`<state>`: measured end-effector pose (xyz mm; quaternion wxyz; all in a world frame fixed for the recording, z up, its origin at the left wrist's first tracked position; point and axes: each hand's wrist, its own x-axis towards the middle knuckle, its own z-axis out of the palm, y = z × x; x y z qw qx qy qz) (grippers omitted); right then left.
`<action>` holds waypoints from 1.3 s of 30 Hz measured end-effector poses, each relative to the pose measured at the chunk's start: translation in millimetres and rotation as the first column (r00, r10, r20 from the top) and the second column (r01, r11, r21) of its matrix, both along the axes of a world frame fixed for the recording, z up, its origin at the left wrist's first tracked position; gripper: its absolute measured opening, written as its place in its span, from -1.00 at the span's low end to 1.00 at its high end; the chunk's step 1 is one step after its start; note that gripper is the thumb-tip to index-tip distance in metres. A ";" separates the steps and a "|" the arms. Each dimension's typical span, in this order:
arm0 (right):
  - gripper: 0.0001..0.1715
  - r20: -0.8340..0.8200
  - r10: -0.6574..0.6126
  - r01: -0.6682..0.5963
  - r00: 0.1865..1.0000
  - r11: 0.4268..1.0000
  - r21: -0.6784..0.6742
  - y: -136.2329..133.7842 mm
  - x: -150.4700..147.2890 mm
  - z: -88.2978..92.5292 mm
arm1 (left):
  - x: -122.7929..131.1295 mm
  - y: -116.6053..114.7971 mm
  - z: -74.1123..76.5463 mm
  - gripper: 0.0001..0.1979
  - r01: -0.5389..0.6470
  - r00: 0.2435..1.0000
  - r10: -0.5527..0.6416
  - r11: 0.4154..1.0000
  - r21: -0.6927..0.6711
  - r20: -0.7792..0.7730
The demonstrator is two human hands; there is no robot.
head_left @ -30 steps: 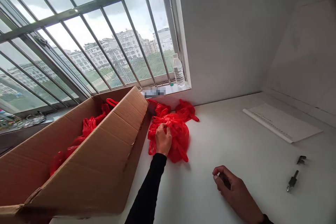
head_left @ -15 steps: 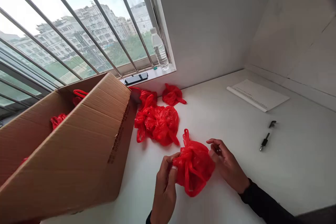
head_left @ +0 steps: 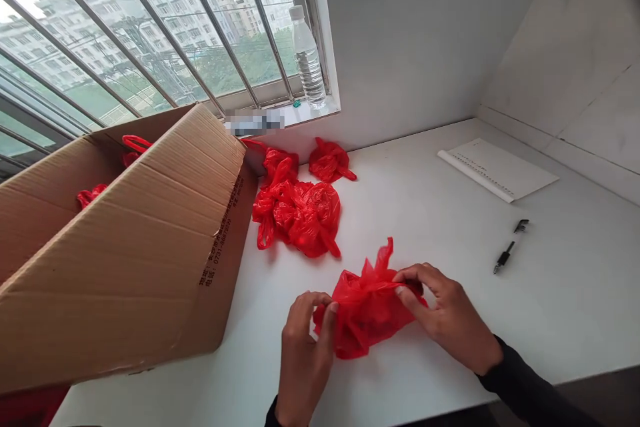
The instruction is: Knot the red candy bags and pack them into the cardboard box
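A thin red plastic bag [head_left: 367, 313] is stretched between my two hands near the front of the white table. My left hand [head_left: 307, 347] pinches its left edge between thumb and fingers. On the other side, my right hand [head_left: 440, 310] grips the upper right part of the bag. One loose handle points up from its top. What the bag contains, if anything, cannot be made out. Beyond it lies a heap of crumpled red plastic bags [head_left: 307, 217], with another red bag [head_left: 330, 160] against the wall.
At the left a large cardboard box [head_left: 135, 267] stands with red bags inside. An open notebook [head_left: 500, 167], a pen [head_left: 504, 257] and its cap [head_left: 521, 225] lie on the table [head_left: 410, 213] at the right. A water bottle [head_left: 309, 63] stands on the windowsill beside a blurred object [head_left: 255, 123].
My right hand has closed on the bag, which is now pulled out wider between both hands. My view has tilted slightly downward.
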<state>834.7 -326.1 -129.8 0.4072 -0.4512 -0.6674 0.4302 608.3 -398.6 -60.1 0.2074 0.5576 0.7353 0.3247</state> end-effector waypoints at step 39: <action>-0.70 -0.277 -0.331 0.399 0.902 0.884 0.243 -16.6 16.6 66.2 | 17.2 -4.4 55.6 -0.78 -0.263 0.958 0.235 0.949 0.174 0.165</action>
